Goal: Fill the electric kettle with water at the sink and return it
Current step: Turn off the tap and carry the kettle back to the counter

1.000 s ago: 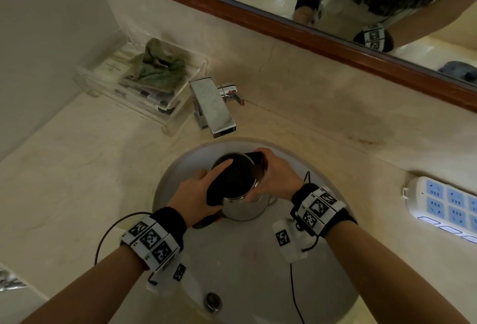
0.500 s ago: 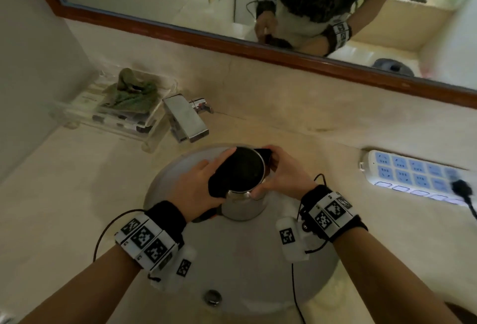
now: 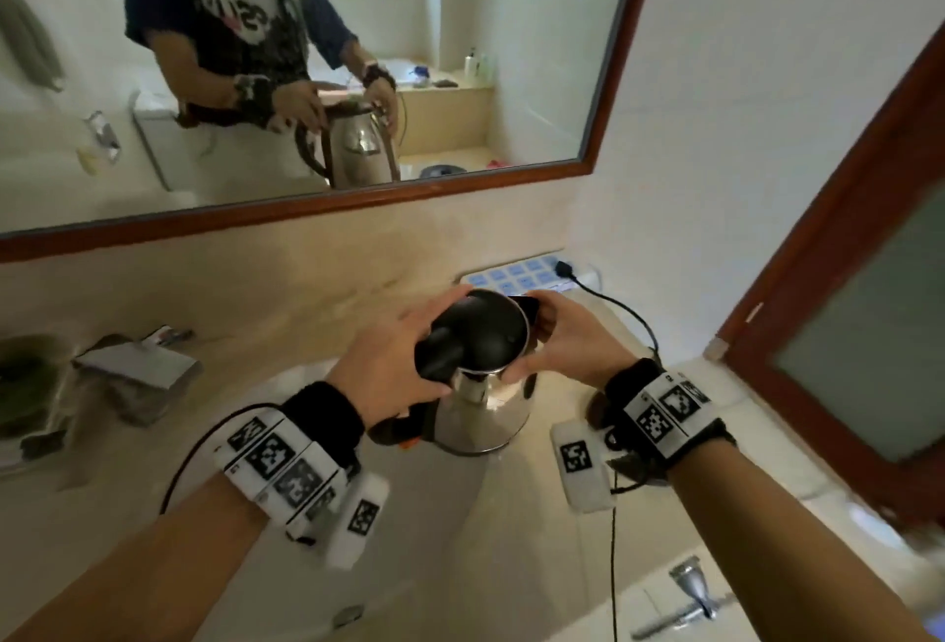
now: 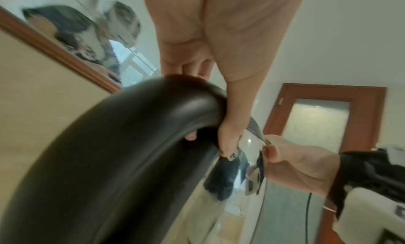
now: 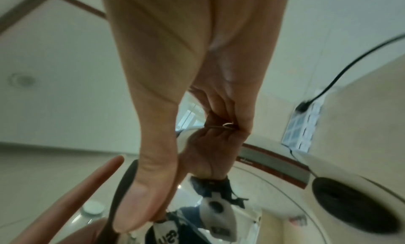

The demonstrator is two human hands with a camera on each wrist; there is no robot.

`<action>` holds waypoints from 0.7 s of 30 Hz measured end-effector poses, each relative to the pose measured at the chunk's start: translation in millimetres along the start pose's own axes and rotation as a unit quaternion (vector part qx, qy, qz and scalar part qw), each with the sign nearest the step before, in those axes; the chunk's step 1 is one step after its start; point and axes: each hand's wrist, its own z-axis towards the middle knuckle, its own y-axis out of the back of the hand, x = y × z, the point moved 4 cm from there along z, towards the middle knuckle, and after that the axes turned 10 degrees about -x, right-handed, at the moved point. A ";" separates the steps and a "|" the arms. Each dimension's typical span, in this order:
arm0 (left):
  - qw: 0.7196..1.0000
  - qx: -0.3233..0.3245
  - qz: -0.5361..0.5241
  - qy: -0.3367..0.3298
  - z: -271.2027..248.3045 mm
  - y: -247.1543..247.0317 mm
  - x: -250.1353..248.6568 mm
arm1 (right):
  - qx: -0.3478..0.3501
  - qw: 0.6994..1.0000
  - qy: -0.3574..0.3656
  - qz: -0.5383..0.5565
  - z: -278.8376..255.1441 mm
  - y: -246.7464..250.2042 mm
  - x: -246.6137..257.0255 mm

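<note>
The steel electric kettle [image 3: 483,409] with its black lid [image 3: 478,334] down hangs upright above the right edge of the sink basin [image 3: 460,529]. My left hand [image 3: 394,368] grips the top of the black handle [image 4: 131,143], thumb [image 4: 230,135] curled round it, fingers lying over the lid. My right hand [image 3: 560,342] holds the rim on the spout side; in the right wrist view its fingers [image 5: 225,124] pinch the rim above the shiny body [image 5: 219,204]. Whether there is water inside is hidden.
A blue-and-white power strip [image 3: 526,273] lies against the back wall behind the kettle, a black cord [image 3: 626,317] plugged in. A dark round disc [image 5: 355,208] sits on the counter at right. The faucet [image 3: 138,368] and a tray with a cloth [image 3: 25,396] are left. A frosted-glass door [image 3: 844,334] stands right.
Both hands have carried the kettle rightward, away from the faucet toward the power strip. My view has swung right and up, showing more of the mirror and the door.
</note>
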 end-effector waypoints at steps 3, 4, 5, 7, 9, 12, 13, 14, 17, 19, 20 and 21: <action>0.998 0.038 -0.009 -0.049 19.4 -25.0 -43.4 | -0.050 0.998 -0.017 0.020 -30.6 51.4 -13.1; 0.997 0.050 -0.018 -0.063 24.2 -34.3 -57.9 | -0.064 0.997 -0.026 0.031 -39.7 66.8 -20.1; 0.995 0.056 -0.028 -0.075 28.8 -44.0 -71.6 | -0.077 0.996 -0.038 0.036 -47.9 81.3 -28.5; 0.991 0.071 -0.045 -0.104 35.8 -63.5 -97.4 | -0.103 0.992 -0.065 0.034 -59.7 105.8 -49.0; 0.988 0.088 -0.049 -0.121 43.1 -83.5 -118.3 | -0.112 0.989 -0.087 0.033 -65.9 126.7 -68.9; 0.984 0.112 -0.047 -0.130 52.3 -112.9 -140.2 | -0.128 0.985 -0.112 0.027 -70.5 152.6 -97.1; 0.984 0.116 -0.046 -0.128 54.7 -122.6 -144.4 | -0.128 0.985 -0.116 0.020 -70.5 159.5 -104.6; 0.984 0.118 -0.047 -0.123 56.3 -130.9 -147.7 | -0.126 0.985 -0.115 0.015 -69.8 165.5 -110.6; 0.986 0.127 -0.045 -0.101 60.4 -149.0 -154.0 | -0.121 0.986 -0.110 0.013 -62.7 176.7 -126.4; 0.986 0.131 -0.037 -0.091 62.5 -158.2 -155.0 | -0.109 0.988 -0.108 0.018 -56.5 178.8 -136.2; 0.987 0.133 -0.035 -0.083 64.5 -162.3 -155.0 | -0.101 0.989 -0.106 0.022 -52.1 179.6 -140.9; 0.988 0.135 -0.031 -0.075 66.1 -164.8 -154.9 | -0.094 0.990 -0.101 0.026 -47.6 180.3 -144.9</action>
